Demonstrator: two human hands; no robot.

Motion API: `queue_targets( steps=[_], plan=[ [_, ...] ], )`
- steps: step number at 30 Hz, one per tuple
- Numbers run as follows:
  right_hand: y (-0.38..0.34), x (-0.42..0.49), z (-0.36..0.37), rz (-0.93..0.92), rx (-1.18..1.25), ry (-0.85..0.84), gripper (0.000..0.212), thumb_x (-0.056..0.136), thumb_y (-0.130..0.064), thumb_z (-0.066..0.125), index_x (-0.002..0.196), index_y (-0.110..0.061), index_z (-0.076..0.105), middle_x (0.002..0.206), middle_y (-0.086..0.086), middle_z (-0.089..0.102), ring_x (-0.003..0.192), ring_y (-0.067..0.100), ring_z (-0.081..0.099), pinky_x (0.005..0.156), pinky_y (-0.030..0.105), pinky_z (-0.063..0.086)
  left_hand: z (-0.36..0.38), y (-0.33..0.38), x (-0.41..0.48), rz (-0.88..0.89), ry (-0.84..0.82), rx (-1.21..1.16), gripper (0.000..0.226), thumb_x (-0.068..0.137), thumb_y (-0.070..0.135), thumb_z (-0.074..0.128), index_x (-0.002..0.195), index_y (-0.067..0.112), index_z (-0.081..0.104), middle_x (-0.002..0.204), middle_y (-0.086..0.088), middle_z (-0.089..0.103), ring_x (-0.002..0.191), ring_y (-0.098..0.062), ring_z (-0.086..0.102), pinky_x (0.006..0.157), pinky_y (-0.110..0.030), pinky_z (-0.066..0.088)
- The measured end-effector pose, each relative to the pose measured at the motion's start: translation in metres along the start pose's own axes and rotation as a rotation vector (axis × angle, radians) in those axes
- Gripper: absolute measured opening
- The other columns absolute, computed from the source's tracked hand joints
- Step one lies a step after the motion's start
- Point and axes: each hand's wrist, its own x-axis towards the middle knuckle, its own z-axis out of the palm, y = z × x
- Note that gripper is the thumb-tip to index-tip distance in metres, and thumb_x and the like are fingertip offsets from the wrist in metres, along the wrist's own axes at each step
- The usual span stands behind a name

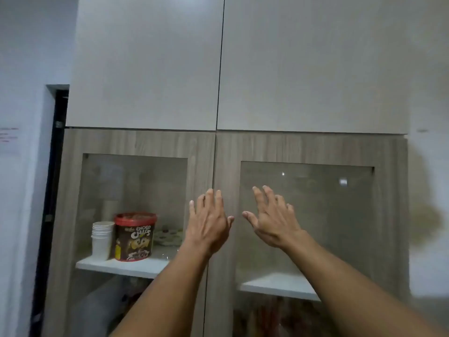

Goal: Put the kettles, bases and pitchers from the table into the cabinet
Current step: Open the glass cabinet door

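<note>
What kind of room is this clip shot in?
Probably a home kitchen or pantry corner: a tall cabinet with glass doors, a stack of paper cups and a chocolate cereal tub on its shelf. Both hands, left and right, reach toward it, open.

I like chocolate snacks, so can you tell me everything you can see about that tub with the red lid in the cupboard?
The tub is a round container, plastic by the look of it, with a red lid and red bottom rim. Its brown label reads "Choco Chips" in big yellow and white letters. It stands upright with its lid on, on the white shelf behind the left glass door. A stack of white paper cups stands close on its left; whether they touch is unclear. Neither hand touches it.
</note>
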Motion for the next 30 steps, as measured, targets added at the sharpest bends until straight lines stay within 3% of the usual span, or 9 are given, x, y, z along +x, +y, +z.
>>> queue_targets(
  steps=[3, 5, 8, 13, 18, 23, 30],
  plan=[
    [-0.021, 0.05, 0.008, -0.002, -0.025, 0.08, 0.067, 0.1, -0.055, 0.034, 0.154, -0.017, 0.024, 0.164, 0.011, 0.017, 0.141, 0.038, 0.033, 0.109, 0.055, 0.035, 0.019, -0.023, 0.037, -0.017, 0.035, -0.137, 0.059, 0.096, 0.044, 0.05, 0.142, 0.011, 0.032, 0.14, -0.016, 0.04, 0.12, -0.031, 0.049, 0.102, -0.047, 0.044],
    [-0.034, 0.087, 0.005, 0.008, -0.031, 0.112, 0.06, 0.1, -0.052, 0.037, 0.148, -0.015, 0.035, 0.158, 0.011, 0.028, 0.135, 0.037, 0.038, 0.105, 0.054, 0.038, 0.024, -0.038, 0.065, -0.023, -0.002, -0.232, 0.045, 0.096, 0.038, 0.053, 0.131, 0.013, 0.039, 0.129, -0.014, 0.045, 0.111, -0.032, 0.053, 0.093, -0.047, 0.049],
    [-0.054, 0.139, -0.001, 0.019, -0.05, 0.157, 0.049, 0.1, -0.046, 0.042, 0.138, -0.015, 0.046, 0.144, 0.011, 0.043, 0.129, 0.036, 0.044, 0.101, 0.052, 0.04, 0.03, -0.057, 0.105, -0.012, -0.045, -0.327, 0.037, 0.097, 0.032, 0.054, 0.126, 0.012, 0.042, 0.127, -0.015, 0.047, 0.114, -0.036, 0.054, 0.094, -0.047, 0.047],
    [-0.075, 0.209, -0.007, 0.069, -0.014, 0.214, 0.045, 0.1, -0.034, 0.047, 0.139, -0.014, 0.043, 0.144, 0.013, 0.042, 0.13, 0.039, 0.042, 0.104, 0.054, 0.04, 0.044, -0.083, 0.159, -0.025, -0.014, -0.462, 0.03, 0.095, 0.03, 0.058, 0.118, 0.015, 0.045, 0.123, -0.013, 0.048, 0.114, -0.036, 0.054, 0.096, -0.046, 0.046],
    [-0.082, 0.251, -0.007, 0.159, -0.027, 0.248, 0.058, 0.095, -0.035, 0.057, 0.146, -0.023, 0.033, 0.145, 0.015, 0.033, 0.132, 0.04, 0.038, 0.104, 0.056, 0.038, 0.057, -0.088, 0.185, -0.071, 0.054, -0.534, 0.034, 0.089, 0.025, 0.069, 0.111, 0.015, 0.045, 0.12, -0.012, 0.046, 0.115, -0.035, 0.051, 0.092, -0.043, 0.044],
    [-0.087, 0.26, -0.004, 0.221, 0.046, 0.268, 0.065, 0.092, -0.031, 0.058, 0.15, -0.031, 0.028, 0.149, 0.017, 0.029, 0.138, 0.04, 0.033, 0.11, 0.058, 0.031, 0.06, -0.087, 0.192, -0.084, 0.096, -0.577, 0.035, 0.089, 0.021, 0.069, 0.113, 0.016, 0.046, 0.12, -0.009, 0.045, 0.114, -0.029, 0.048, 0.08, -0.032, 0.037],
    [-0.105, 0.242, -0.012, 0.273, 0.194, 0.272, 0.068, 0.083, -0.022, 0.054, 0.147, -0.028, 0.032, 0.145, 0.018, 0.031, 0.136, 0.041, 0.035, 0.111, 0.056, 0.036, 0.07, -0.077, 0.174, -0.068, 0.133, -0.602, 0.062, 0.087, 0.051, 0.061, 0.13, 0.015, 0.035, 0.128, -0.008, 0.037, 0.117, -0.028, 0.04, 0.097, -0.043, 0.044]
  ],
)
